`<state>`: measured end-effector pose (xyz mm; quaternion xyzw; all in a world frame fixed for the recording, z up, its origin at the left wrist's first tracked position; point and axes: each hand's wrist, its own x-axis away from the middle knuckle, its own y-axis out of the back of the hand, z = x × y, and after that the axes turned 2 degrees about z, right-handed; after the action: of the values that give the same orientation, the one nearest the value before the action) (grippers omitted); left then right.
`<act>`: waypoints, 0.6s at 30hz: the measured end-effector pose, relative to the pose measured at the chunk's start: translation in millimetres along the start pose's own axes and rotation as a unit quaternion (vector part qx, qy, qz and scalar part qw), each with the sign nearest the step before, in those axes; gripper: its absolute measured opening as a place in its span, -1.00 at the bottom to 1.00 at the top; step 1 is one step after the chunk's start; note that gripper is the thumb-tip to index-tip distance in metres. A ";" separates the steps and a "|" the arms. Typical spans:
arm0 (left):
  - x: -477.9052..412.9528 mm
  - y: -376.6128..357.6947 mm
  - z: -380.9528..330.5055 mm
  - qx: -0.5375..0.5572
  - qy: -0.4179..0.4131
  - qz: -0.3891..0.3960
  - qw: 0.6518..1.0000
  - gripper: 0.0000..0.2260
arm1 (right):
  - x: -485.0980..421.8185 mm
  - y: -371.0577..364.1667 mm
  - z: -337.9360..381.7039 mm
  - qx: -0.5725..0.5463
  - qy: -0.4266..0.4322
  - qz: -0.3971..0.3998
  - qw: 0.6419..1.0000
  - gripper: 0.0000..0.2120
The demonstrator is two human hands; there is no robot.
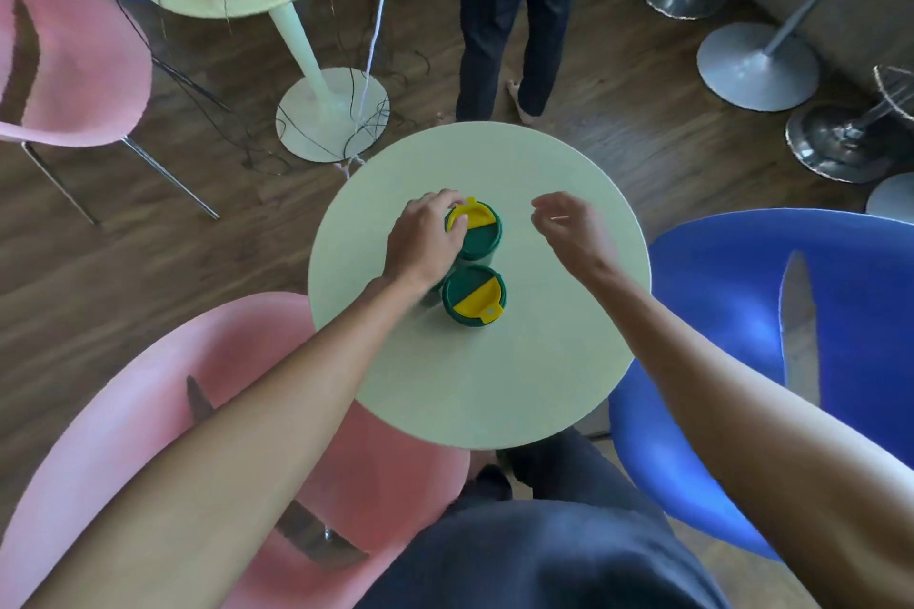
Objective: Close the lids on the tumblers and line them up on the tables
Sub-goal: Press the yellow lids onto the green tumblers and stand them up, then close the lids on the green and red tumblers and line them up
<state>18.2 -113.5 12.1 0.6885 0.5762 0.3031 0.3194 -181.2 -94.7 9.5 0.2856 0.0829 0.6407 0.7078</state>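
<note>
Nearest, one tumbler (474, 296) stands just below the left hand (424, 240), whose fingers curl over the far tumbler (476, 230), apparently gripping its yellow lid flap (470, 213). Beside them, the right hand (569, 225) hovers, loosely open, empty.

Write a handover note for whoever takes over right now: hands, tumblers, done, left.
Left hand: on the far tumbler, fingers at its yellow flap.
Right hand: empty, half open, held above the round table.
Near tumbler: upright, lid on, directly in front of the far one.
A third thing partly hidden under the left wrist; cannot tell what it is.
Done: both visible tumblers lidded and standing close together.
Left: confirm the far flap is shut, check the hidden item, straighten the row.
</note>
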 end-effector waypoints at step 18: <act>72.9 -232.9 -396.2 -0.028 -0.285 0.229 0.931 -0.72 | 208.3 341.8 -201.0 -0.123 -0.127 -0.344 0.922 -0.81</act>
<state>-421.7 25.1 74.4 0.8498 0.2793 0.1752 0.4112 -537.8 169.4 70.3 0.2287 0.0062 0.3210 0.9190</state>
